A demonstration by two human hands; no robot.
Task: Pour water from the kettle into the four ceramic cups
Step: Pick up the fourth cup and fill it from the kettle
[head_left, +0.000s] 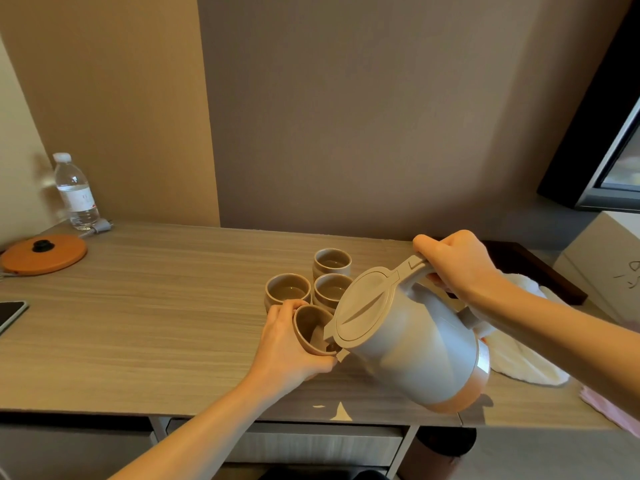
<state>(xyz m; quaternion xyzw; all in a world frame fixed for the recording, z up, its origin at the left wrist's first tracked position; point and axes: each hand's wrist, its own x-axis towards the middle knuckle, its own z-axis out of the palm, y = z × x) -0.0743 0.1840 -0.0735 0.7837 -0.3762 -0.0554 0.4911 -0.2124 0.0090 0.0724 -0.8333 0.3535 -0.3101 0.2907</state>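
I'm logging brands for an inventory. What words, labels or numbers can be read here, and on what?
No text is legible.
water bottle: label too blurred to read.
white box: dark marks, not readable as letters.
kettle: no lettering shows.

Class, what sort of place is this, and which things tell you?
Probably a hotel room: a grey-and-orange electric kettle, four matching beige ceramic cups, and a clear plastic water bottle standing on the wood-grain desk.

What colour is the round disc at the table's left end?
The disc is orange with a black centre, clearest in the head view.
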